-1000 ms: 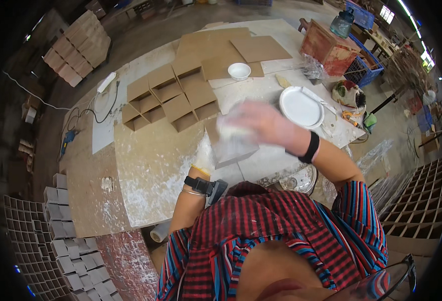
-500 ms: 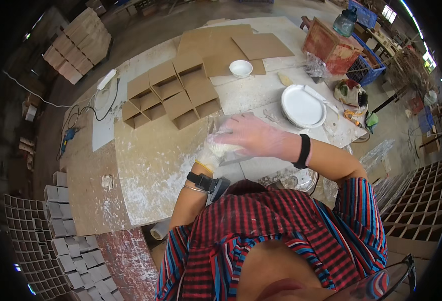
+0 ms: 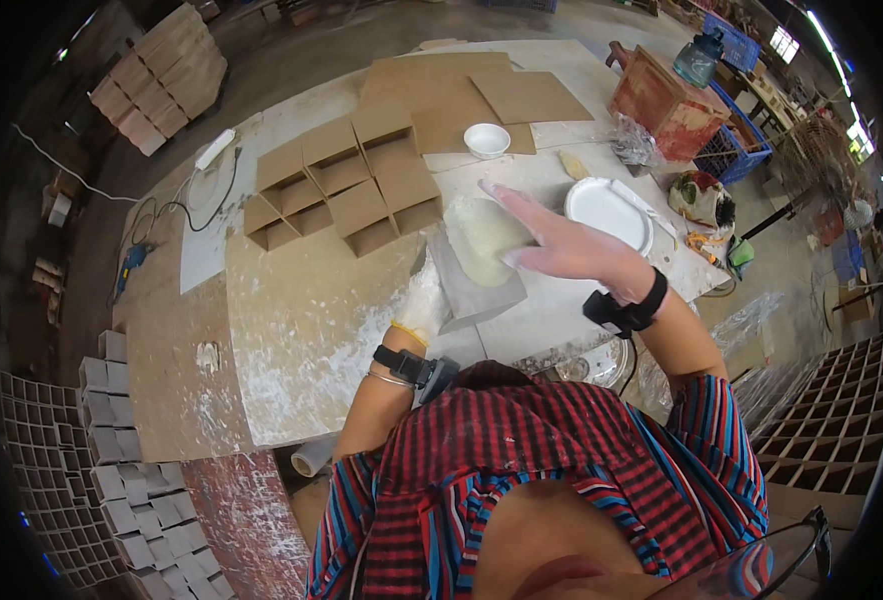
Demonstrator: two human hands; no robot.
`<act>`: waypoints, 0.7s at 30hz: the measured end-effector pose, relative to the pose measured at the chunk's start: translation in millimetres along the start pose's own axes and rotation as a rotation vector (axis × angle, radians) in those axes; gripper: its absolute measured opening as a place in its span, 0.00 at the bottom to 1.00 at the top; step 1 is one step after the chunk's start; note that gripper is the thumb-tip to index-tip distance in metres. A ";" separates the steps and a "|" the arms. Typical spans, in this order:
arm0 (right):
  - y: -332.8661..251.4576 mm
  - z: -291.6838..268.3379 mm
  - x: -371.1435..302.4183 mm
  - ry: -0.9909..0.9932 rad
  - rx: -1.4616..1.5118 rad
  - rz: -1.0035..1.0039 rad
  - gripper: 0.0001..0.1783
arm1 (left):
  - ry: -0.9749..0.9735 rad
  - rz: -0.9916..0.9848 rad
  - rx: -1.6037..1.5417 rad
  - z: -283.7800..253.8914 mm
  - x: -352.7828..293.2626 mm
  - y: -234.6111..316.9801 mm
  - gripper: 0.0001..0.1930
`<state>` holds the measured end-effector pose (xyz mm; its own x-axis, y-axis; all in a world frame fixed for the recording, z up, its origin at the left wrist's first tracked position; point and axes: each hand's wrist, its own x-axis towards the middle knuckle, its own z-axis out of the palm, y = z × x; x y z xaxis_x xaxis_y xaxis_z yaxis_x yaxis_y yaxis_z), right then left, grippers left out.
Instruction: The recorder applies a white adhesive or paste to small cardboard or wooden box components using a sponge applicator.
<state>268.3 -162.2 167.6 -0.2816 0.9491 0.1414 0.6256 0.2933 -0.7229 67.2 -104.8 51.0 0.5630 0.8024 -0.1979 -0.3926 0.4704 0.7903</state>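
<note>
My left hand (image 3: 423, 303), in a white glove with a yellow cuff edge, is closed on the left side of a small grey box (image 3: 476, 303) above the table. Its fingers are partly hidden behind the box. Over the box lies a pale cream, rough-edged pad (image 3: 483, 242), perhaps a sponge. My right hand (image 3: 571, 245), in a thin whitish glove, has the pad between its thumb and its long, outstretched fingers. Just beyond that hand, a round white tub (image 3: 611, 212) of white paste has a pale flat stick (image 3: 644, 205) across its rim.
Brown open cardboard boxes (image 3: 361, 205) stand grouped left of centre. Behind them lie cardboard sheets (image 3: 441, 85) and a small white bowl (image 3: 487, 141). A red box (image 3: 656, 105) with a bottle on it stands far right; grey boxes (image 3: 111, 410) are stacked left.
My right hand has moved right and away from my left hand, its fingers spreading wider. The pale pad and the grey box now show more fully.
</note>
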 end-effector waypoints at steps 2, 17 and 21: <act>-3.7 -9.8 -3.2 -0.111 -0.201 -0.153 0.45 | 0.065 -0.147 -0.107 2.1 -2.4 2.6 0.26; -2.1 -15.2 4.4 0.059 -0.652 -0.522 0.36 | 0.005 -0.136 0.007 19.8 -21.4 11.6 0.28; -10.9 -3.5 0.8 -0.145 -0.520 -0.119 0.41 | 0.033 -0.142 -0.077 21.8 -17.1 16.7 0.28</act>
<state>263.8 -164.2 177.9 -0.4463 0.8912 0.0804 0.8502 0.4504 -0.2727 66.8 -118.7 80.2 0.5932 0.7370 -0.3241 -0.3661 0.6054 0.7067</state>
